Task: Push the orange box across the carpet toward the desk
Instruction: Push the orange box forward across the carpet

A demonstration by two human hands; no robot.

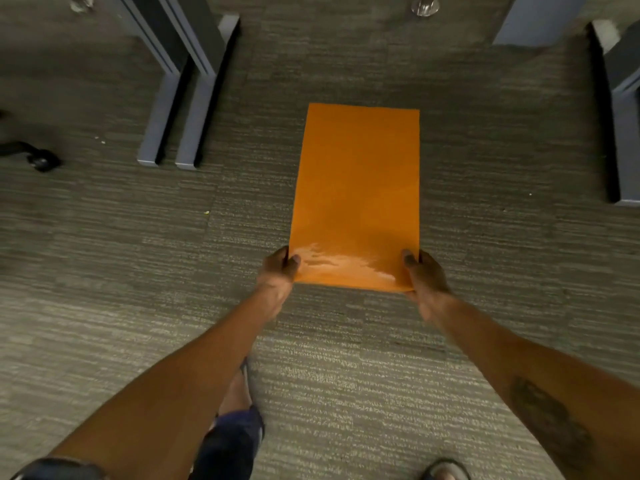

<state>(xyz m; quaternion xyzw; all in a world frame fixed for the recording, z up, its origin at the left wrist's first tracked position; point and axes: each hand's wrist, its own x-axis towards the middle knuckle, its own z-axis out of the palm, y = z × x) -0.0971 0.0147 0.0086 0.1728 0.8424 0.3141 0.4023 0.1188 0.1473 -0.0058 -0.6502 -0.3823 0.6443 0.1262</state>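
Observation:
A long orange box lies flat on the grey carpet, its length running away from me toward the desk legs. My left hand grips its near left corner, thumb on the top face. My right hand holds the near right corner the same way. Both arms are stretched forward. The box's top is glossy, with a pale glare near my hands. Its sides and underside are hidden.
Two grey desk feet stand on the carpet left of the box. Another desk foot stands at the right edge. A chair caster sits at far left. A chrome foot is beyond the box. My feet are below.

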